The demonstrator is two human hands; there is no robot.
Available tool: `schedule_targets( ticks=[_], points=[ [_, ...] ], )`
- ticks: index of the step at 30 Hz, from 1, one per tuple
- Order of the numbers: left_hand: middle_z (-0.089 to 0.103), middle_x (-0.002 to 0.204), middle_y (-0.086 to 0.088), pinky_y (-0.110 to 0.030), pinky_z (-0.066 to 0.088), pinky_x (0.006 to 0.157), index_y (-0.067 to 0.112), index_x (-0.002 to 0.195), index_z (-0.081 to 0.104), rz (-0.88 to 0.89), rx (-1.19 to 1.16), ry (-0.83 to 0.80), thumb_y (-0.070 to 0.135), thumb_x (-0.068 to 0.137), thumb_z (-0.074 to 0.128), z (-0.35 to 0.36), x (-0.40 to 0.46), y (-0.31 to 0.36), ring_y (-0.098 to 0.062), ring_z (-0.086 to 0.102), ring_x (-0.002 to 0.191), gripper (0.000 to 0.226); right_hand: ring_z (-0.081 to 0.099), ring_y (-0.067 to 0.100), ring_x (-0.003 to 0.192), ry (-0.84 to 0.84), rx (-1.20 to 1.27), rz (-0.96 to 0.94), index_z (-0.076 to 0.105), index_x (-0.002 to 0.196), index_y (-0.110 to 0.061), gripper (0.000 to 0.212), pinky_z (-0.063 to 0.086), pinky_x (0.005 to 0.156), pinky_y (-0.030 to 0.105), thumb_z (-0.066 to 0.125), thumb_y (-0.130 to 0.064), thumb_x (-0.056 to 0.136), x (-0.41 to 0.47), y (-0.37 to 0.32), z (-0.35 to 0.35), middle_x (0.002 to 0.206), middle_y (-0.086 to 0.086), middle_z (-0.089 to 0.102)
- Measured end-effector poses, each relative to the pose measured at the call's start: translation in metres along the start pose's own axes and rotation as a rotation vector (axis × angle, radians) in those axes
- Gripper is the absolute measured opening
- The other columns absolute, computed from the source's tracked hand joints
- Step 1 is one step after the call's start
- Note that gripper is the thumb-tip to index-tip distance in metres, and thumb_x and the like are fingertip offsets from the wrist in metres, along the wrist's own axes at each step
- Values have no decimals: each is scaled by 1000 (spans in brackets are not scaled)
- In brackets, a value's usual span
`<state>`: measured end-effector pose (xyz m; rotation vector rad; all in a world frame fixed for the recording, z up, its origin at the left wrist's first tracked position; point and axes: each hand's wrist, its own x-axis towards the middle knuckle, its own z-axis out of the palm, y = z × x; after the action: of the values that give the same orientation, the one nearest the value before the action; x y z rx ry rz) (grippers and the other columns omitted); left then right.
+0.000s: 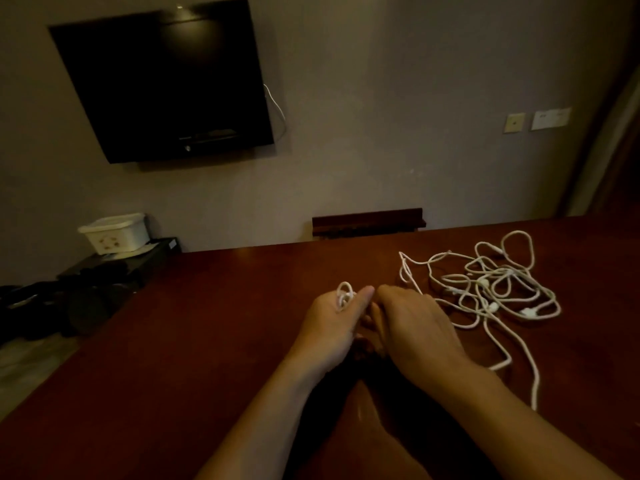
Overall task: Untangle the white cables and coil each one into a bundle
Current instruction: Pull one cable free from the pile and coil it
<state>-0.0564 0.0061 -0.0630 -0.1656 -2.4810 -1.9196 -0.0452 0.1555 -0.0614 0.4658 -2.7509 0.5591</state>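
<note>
White cables: small coil [344, 295] already looped at the left hand [332, 323], sitting on the back of the hand near the thumb, a few turns, fingers curled around it so clamped on the coil. Right hand [414, 327] just beside the left, nearly touching at the thumbs, fingers bent down and mostly hidden behind the hand; cannot tell if they pinch a strand or hold nothing. Right of both hands, the loose tangle [491, 285] lies flat on the dark red worktop [207, 323], many crossing loops, small plug ends visible inside the mess, one long strand [535, 379] trailing toward the near edge. Judgement: cable is light, soft, limp, no spring to speak of, slides easily on the polished surface, so pulling one strand will likely drag the whole knot along. Best hold looks like a free plug end or the trailing strand, feed it back through the crossings, don't yank. Plug ends may snag in loops. Coil in the left hand could slip open if the grip loosens. Most of the task is not yet done.
</note>
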Motion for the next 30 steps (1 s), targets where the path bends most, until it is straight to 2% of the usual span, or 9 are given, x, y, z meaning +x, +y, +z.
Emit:
schedule_targets(
  ticks=[3,5,8,10,12,15,18,24,30],
  points=[
    [66,72,4,-24,51,59,11,91,67,34,-37,29,59,100,57,8,2,-1,-12,64,67,51,54,7,69,59,228,36,44,92,-34,21,38,61,29,35,-41,110,1,2,5,80,-8,58],
    [64,68,7,-20,47,55,10,89,67,61,-55,75,57,100,60,9,3,2,-7,60,63,49,58,9,69,71,341,24,47,94,-32,20,46,60,35,37,-38,111,0,2,6,80,-7,61],
    [57,54,11,-24,41,50,21,67,61,33,-66,176,57,96,67,1,7,0,-5,52,49,46,57,4,78,82,244,-46,52,95,-35,24,49,80,36,34,-42,109,-1,3,4,86,-13,62],
    [53,50,9,-23,37,47,19,66,59,4,-114,282,54,95,70,-9,11,-2,-7,48,44,46,54,3,88,55,58,-40,54,98,-38,27,38,100,35,30,-45,108,-2,3,1,92,-17,61],
    [50,54,6,-24,35,46,18,72,58,-25,-164,352,54,96,67,-20,15,-4,-9,45,46,44,52,3,89,26,3,1,54,97,-38,26,33,106,36,32,-45,108,-1,4,1,90,-17,59],
    [52,58,7,-24,40,52,19,75,59,-57,-275,354,55,99,63,-24,17,-7,-7,49,51,43,55,6,76,55,171,4,49,89,-36,24,45,80,34,38,-41,109,0,3,7,80,-12,59],
    [64,72,2,-34,49,72,19,77,70,-97,-286,328,61,96,64,-20,18,-10,-15,60,72,47,58,13,64,123,408,10,51,88,-35,24,50,61,40,41,-40,109,1,0,13,74,-4,61],
    [54,61,7,-27,43,60,19,76,59,-121,-345,271,66,94,60,-12,13,-4,-11,51,60,50,55,26,63,183,692,46,62,93,-32,24,44,53,33,45,-32,110,1,-4,12,76,0,61],
    [54,72,-3,-29,41,59,19,80,60,-219,-526,175,80,90,49,-1,11,6,-16,52,61,63,64,6,74,38,1045,100,67,98,-18,32,50,63,21,39,-26,112,2,-18,5,80,-10,67]
  ],
)
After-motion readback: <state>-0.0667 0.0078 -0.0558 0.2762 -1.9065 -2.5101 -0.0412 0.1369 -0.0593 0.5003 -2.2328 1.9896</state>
